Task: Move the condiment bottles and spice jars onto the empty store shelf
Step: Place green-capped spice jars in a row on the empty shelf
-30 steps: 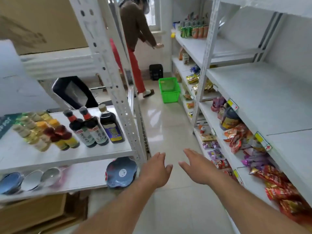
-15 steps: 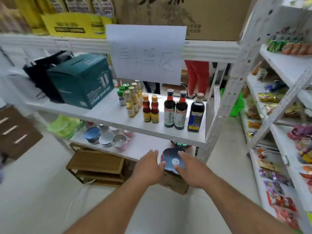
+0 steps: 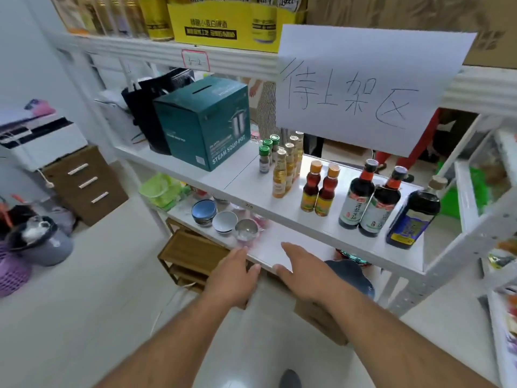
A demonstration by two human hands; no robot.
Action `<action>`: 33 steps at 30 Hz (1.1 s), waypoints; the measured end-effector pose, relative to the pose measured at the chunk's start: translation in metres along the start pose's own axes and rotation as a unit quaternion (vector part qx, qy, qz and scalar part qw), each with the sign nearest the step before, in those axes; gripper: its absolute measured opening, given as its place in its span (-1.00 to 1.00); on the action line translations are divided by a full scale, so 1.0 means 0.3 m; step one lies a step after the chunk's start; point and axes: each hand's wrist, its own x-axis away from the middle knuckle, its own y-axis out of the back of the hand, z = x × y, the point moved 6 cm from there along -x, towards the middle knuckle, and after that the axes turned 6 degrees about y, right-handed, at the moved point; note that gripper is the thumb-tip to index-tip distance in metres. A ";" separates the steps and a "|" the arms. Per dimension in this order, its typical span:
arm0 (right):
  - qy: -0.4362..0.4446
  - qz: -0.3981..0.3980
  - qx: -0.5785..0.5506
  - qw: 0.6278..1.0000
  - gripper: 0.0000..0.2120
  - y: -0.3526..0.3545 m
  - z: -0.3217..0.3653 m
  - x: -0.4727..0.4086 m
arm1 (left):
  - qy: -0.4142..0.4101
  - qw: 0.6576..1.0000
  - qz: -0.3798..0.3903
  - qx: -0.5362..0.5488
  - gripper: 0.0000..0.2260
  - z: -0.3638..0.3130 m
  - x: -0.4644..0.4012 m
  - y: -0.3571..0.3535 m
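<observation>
On the white metal middle shelf (image 3: 246, 189) the condiments stand upright in a row: small green-capped spice jars (image 3: 264, 159) at the far left, slim pale-yellow oil bottles (image 3: 280, 177) just beside them, two squat amber bottles with orange caps (image 3: 319, 191), two tall dark soy-sauce bottles with red necks (image 3: 368, 200), and a broad dark bottle with a blue label (image 3: 412, 217) at the right end. All of them lie at about twelve to two o'clock from your fingers, well apart and untouched. Your left hand (image 3: 232, 275) and right hand (image 3: 305, 271) hover palm-down, fingers straight and loosely together, holding nothing, in front of the lower shelf edge. At eleven o'clock from your left hand sit three small bowls (image 3: 223, 219); a teal cardboard soup-pot box (image 3: 207, 121) stands left of the jars, and a handwritten white paper sign (image 3: 369, 91) hangs above the bottles.
</observation>
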 end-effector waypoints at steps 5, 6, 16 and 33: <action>0.019 0.008 -0.012 1.000 -0.40 0.031 0.017 -0.220 | 0.021 1.000 -0.017 -0.001 -0.42 0.009 -0.169 0.099; 0.021 0.008 -0.017 1.000 -0.40 0.038 0.020 -0.260 | 0.023 1.000 -0.020 -0.001 -0.43 0.008 -0.199 0.118; 0.001 0.014 -0.038 0.999 -0.39 0.092 0.045 -0.554 | 0.023 1.000 0.000 0.011 -0.44 0.021 -0.479 0.230; -0.150 -0.068 0.019 0.986 -0.42 0.065 0.209 -1.001 | -0.153 0.976 0.071 -0.140 -0.42 0.120 -1.044 0.467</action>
